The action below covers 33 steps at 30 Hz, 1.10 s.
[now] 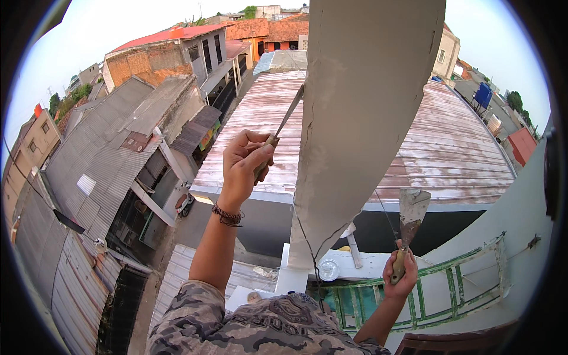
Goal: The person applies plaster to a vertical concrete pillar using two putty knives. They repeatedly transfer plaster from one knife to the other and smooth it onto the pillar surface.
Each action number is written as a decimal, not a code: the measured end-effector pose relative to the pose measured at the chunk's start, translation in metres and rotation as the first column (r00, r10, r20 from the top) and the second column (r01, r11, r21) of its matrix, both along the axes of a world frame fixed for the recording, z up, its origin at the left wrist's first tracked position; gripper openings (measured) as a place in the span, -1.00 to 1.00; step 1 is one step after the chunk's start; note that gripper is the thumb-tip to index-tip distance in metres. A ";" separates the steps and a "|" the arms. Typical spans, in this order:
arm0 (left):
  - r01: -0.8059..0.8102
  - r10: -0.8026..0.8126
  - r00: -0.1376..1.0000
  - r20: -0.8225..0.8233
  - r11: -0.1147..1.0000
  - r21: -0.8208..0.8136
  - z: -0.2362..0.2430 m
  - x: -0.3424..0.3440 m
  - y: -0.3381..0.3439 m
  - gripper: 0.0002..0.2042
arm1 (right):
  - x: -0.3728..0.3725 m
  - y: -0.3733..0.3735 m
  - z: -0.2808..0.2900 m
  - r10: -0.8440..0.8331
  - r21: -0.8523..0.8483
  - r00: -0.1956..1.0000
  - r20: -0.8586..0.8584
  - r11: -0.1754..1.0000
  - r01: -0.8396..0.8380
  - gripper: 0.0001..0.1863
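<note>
A tall grey plastered pillar (361, 106) stands in front of me, with rough, cracked edges and patchy plaster. My left hand (239, 165) is raised at its left side, closed around the handle of a putty knife (291, 110). That blade appears nearly edge-on, its tip at the pillar's left edge; I cannot tell whether it touches. Lower, to the right of the pillar, my right hand (403, 277) grips the handle of a second putty knife (413, 214). Its wide blade points up and carries smears of grey-white filler.
Below the pillar, a white ledge (376, 263) holds a clear round plastic container (328, 270) and a pale-handled tool (355, 253). Dark wires (315, 260) hang at the pillar's foot. A green ladder (455, 293) lies lower right. Beyond are a rusty metal roof (449, 142) and a drop to the street.
</note>
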<state>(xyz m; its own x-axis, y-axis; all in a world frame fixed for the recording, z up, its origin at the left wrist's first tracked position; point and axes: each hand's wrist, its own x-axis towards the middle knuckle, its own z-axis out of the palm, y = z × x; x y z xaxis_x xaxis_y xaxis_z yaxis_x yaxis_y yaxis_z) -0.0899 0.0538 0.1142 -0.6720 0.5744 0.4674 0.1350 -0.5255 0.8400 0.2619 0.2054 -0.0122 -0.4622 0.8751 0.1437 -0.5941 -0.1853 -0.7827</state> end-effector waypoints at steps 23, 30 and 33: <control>0.163 -0.181 0.974 0.134 0.977 0.134 -0.041 0.019 -0.051 -0.80 | -0.006 -0.018 0.027 -0.035 0.071 0.990 0.139 0.997 0.025 -0.51; 0.313 -0.467 0.773 0.428 0.869 0.383 -0.099 0.044 -0.048 -0.78 | -0.023 -0.028 0.041 0.148 0.185 0.984 0.096 0.969 -0.163 -0.48; 0.323 -0.470 0.720 0.511 0.878 0.352 -0.111 0.053 -0.050 -0.81 | -0.033 -0.031 0.046 0.233 0.208 0.966 0.109 0.945 -0.251 -0.48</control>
